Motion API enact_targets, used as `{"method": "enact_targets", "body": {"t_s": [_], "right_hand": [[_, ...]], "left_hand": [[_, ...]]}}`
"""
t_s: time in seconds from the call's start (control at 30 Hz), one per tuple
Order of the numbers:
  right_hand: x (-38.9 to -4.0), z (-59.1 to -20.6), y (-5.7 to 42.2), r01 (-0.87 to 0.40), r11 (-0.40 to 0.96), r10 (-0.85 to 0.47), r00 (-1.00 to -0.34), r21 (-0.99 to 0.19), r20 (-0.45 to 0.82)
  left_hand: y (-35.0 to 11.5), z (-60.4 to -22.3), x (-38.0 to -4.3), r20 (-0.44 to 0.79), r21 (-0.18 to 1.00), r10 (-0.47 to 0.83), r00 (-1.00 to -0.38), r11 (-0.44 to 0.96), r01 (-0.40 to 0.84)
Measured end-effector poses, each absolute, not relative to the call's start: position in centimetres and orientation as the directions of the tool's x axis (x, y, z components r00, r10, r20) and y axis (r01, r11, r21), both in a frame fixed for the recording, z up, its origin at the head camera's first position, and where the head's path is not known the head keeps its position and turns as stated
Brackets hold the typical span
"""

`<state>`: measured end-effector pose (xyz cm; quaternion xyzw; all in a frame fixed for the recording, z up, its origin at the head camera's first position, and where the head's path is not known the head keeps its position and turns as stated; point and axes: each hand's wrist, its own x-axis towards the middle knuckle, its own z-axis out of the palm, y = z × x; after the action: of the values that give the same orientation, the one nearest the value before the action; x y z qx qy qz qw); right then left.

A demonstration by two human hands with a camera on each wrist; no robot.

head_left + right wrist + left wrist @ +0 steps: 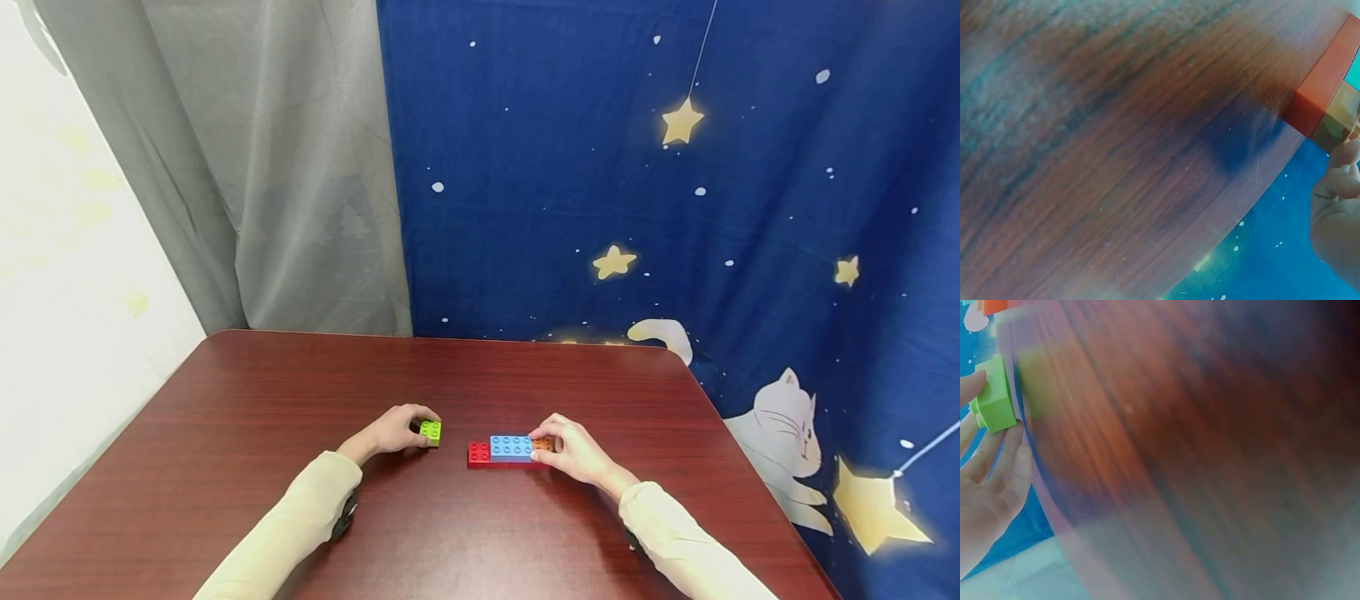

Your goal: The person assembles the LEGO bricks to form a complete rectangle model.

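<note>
My left hand (395,429) pinches a lime green building brick (431,432) between thumb and fingers, left of the other bricks. The left wrist view shows that green brick (996,397) side-on, the thumb on one face and fingers along another. A long red brick (478,454) lies on the table with a light blue brick (512,447) on its middle. At its right end sits an orange-brown brick (541,445), which my right hand (572,450) grips, partly covering it. In the right wrist view, fingertips meet this brick (1337,117) just above the red one.
The bricks and hands are over a dark red wood-grain table (300,383). Behind it hang a grey curtain (322,183) and a blue curtain (525,183) with stars and a cat. A pale wall or panel (75,250) borders the left side.
</note>
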<state>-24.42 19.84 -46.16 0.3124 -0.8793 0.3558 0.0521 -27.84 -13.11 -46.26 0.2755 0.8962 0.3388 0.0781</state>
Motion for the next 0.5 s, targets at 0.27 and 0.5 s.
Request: {"method": "enact_targets", "body": {"t_s": [0.27, 0.5], "right_hand": [[-24.3, -46.0, 19.8, -0.576, 0.558, -0.509, -0.806, -0.598, 0.302], [-24.3, -46.0, 19.8, -0.575, 0.56, -0.508, -0.807, -0.597, 0.301]], "left_hand": [[-12.6, -46.2, -27.4, 0.06, 0.651, 0.561, -0.825, 0.605, 0.459], [-12.0, -46.2, -26.9, 0.061, 0.669, 0.589, -0.806, 0.575, 0.471]]}}
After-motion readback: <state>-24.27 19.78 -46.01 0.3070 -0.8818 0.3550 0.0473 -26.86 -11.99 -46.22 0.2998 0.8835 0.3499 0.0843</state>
